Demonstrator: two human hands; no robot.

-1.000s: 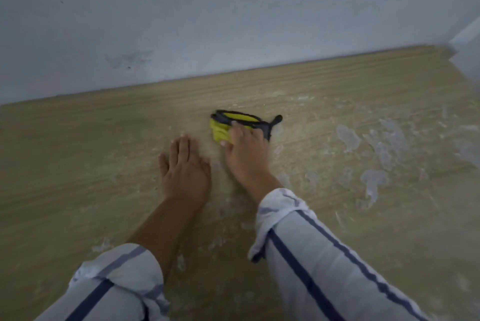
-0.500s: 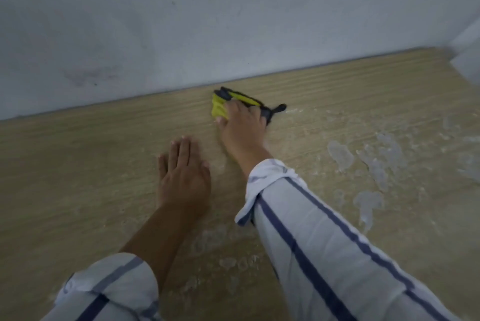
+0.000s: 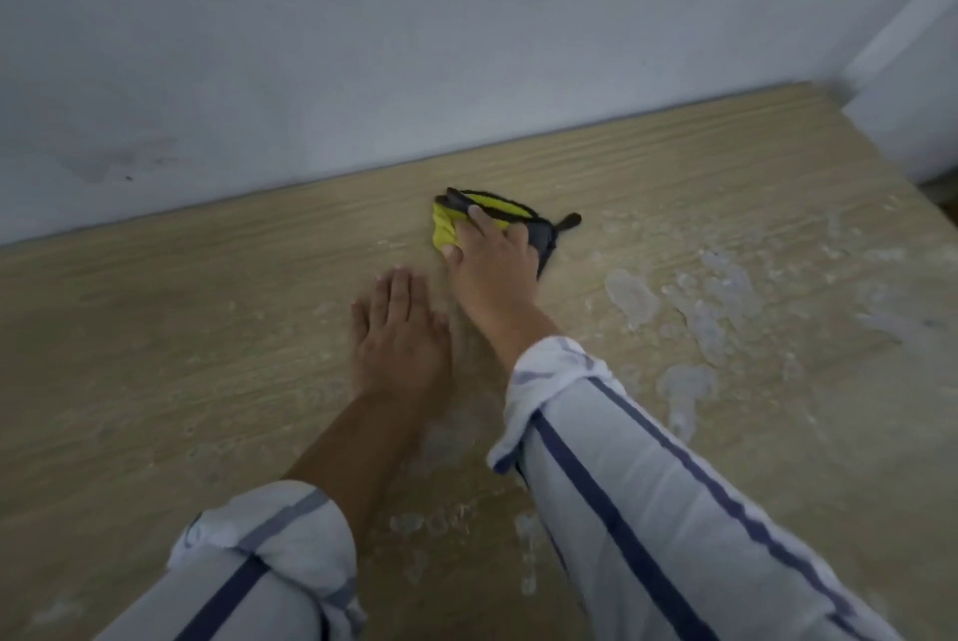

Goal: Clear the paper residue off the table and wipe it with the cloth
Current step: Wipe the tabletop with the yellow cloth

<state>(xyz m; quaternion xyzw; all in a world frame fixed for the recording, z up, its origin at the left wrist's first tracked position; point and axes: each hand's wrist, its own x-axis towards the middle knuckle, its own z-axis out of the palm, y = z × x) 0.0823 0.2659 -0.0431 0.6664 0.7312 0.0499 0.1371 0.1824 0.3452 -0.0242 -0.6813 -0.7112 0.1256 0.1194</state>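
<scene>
Nearest me, two striped sleeves (image 3: 648,511) reach over the pale wood-grain worktop (image 3: 155,355). The left hand (image 3: 399,334) lies flat on the bare wood, fingers together. Just beyond it, the right hand (image 3: 492,259) presses down on the yellow, black-edged cloth (image 3: 482,213), fingers curled over it. Whitish paper residue (image 3: 694,308) smears the worktop right of that hand. Beyond the cloth stands a grey-white wall (image 3: 414,44).
</scene>
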